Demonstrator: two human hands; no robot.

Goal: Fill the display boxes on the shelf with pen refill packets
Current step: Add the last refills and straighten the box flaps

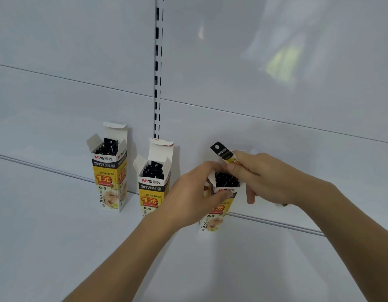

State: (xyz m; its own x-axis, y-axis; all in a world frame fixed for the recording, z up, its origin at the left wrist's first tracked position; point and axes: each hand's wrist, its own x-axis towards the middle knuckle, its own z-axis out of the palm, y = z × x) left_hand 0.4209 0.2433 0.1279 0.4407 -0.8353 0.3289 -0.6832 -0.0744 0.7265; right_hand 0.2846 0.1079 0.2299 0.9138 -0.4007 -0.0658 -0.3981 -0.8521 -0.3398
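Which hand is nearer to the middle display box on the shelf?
Left. The left hand sits just right of the middle box, gripping the right box; the right hand is farther right, holding a packet.

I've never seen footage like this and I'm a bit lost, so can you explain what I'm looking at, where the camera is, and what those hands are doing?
There is no machine here. A person wears a camera on the head, so this single picture looks forward and down at their own two arms. They stand at a white shop shelf. Three tall yellow boxes stand on it with their top flaps open: the left box, the middle box and the right box. Each shows black packet tops inside. The left hand grips the right box near its top. The right hand pinches one packet, black-topped with a hang hole, just above that box's opening. It looks like the packet is going in, though one picture cannot prove it.
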